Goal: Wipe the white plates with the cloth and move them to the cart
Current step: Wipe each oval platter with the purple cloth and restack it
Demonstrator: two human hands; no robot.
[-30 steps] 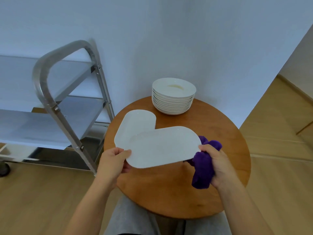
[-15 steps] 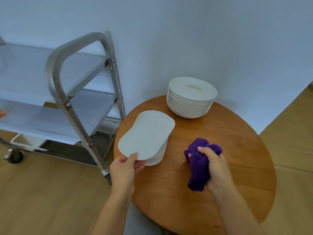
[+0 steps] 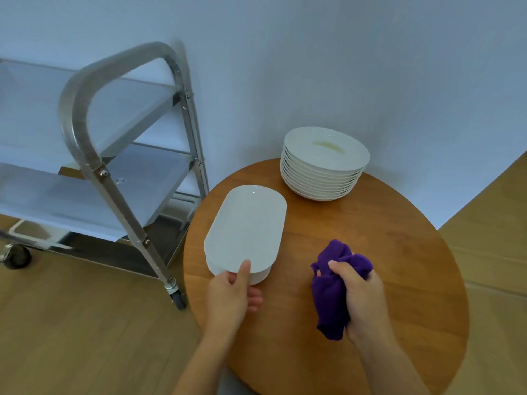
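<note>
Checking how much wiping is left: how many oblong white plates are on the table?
2 that show. The top oblong plate is gripped at its near edge by the left hand; the lower oblong plate lies right beneath it on the round table. More could be hidden underneath.

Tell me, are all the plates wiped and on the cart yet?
Not yet. No plates show on the cart shelves in view. The left hand pinches the top oblong plate, which lies on another oblong plate on the table. The right hand grips the purple cloth, off the plate. The stack of round plates waits untouched, its top one marked with a yellowish smear.
</note>
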